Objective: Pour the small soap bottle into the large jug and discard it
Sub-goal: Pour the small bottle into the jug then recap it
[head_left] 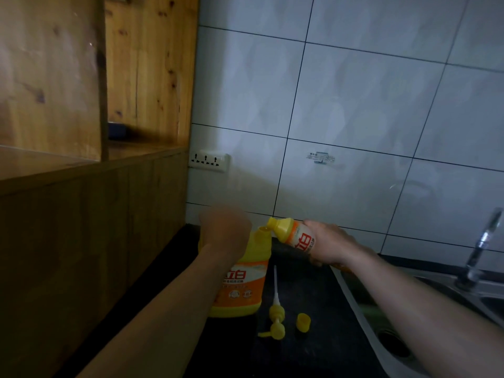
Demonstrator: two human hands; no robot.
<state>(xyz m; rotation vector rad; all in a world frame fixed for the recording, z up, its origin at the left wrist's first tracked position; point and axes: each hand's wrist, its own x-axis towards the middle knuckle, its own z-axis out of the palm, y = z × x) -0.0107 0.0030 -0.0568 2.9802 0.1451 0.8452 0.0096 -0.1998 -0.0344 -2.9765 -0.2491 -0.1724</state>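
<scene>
A large yellow soap jug (242, 282) with an orange label stands upright on the dark counter (305, 350), its mouth open at the top right. My left hand (225, 227) grips the jug's upper part, covering the handle. My right hand (327, 245) holds the small yellow soap bottle (293, 236) tipped almost on its side, its open neck just above the jug's mouth. On the counter in front lie a yellow pump head with its white tube (276, 315) and a small yellow cap (303, 321).
A steel sink (395, 347) with its drain sits at the lower right, a tap (482, 241) behind it. A wooden cabinet (81, 214) stands close on the left. The tiled wall holds a white socket strip (208, 160).
</scene>
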